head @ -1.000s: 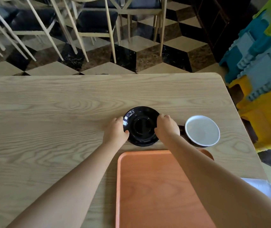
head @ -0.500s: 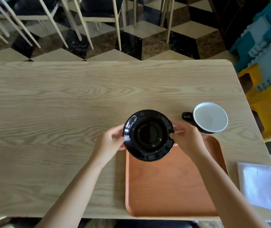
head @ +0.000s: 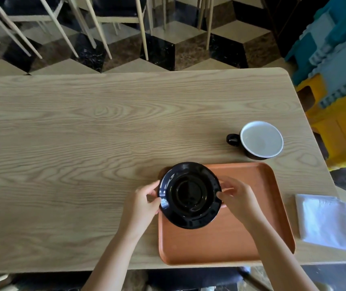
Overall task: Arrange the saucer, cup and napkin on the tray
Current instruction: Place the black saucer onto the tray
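Observation:
A glossy black saucer (head: 189, 195) is held by its rim over the far left part of the orange tray (head: 252, 227). My left hand (head: 144, 203) grips its left edge and my right hand (head: 236, 199) grips its right edge. Whether the saucer touches the tray I cannot tell. A black cup (head: 259, 140) with a white inside stands on the table beyond the tray's far right corner, handle pointing left. A folded white napkin (head: 326, 222) lies on the table right of the tray.
The light wooden table (head: 83, 143) ends close behind the tray at the near edge. Chair legs (head: 96, 28) stand on the checkered floor beyond the table. Blue and yellow plastic crates (head: 340, 80) are stacked at the right.
Both hands have lifted the saucer from the table beyond the tray and carried it toward me, over the tray's far left part. Cup and napkin have not moved.

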The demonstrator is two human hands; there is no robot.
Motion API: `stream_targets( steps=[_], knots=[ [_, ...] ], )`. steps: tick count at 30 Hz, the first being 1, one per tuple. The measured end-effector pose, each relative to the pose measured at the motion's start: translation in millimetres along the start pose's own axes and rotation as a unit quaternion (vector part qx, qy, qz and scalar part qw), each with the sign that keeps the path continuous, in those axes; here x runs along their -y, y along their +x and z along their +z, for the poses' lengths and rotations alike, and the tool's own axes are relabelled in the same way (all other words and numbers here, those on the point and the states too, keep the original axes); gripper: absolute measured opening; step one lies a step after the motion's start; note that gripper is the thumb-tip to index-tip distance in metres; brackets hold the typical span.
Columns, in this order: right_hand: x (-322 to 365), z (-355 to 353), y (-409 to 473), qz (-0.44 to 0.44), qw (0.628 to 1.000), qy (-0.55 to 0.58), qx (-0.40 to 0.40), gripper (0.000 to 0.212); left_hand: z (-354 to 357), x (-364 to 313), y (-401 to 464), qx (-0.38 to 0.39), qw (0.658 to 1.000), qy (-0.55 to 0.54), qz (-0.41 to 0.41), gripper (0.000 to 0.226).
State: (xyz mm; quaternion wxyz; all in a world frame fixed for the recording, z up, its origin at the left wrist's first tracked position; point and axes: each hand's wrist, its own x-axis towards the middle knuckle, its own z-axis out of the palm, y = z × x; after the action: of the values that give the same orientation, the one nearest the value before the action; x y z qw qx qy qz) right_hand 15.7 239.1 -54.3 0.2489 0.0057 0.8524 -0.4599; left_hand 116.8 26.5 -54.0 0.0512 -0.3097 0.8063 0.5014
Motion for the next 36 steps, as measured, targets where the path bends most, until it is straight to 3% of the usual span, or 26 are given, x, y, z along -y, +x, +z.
stream_targets(
  steps=[17, 22, 26, 29, 32, 36],
  knots=[
    [3, 2, 2, 0.011, 0.999, -0.03, 0.018, 0.047, -5, -1, 1, 0.018, 0.999, 0.026, -0.031, 0.049],
    [9, -5, -1, -0.012, 0.995, -0.089, 0.036, 0.037, -11, -10, 1, 0.039, 0.984, 0.169, 0.031, 0.045],
    [17, -26, -5, -0.095, 0.98, -0.177, 0.004, 0.022, -8, -29, 1, -0.039, 0.944, 0.312, 0.102, 0.028],
    [26, -52, -10, -0.213, 0.94, -0.247, -0.105, 0.017, 17, -57, 3, -0.097, 0.922, 0.299, 0.227, 0.022],
    [25, -86, 8, -0.294, 0.87, -0.325, -0.227, 0.029, 46, -94, 14, -0.096, 0.878, 0.316, 0.346, 0.036],
    [19, -130, 46, -0.217, 0.881, -0.382, -0.176, 0.051, 86, -146, 50, -0.066, 0.841, 0.383, 0.376, 0.052]
  ],
)
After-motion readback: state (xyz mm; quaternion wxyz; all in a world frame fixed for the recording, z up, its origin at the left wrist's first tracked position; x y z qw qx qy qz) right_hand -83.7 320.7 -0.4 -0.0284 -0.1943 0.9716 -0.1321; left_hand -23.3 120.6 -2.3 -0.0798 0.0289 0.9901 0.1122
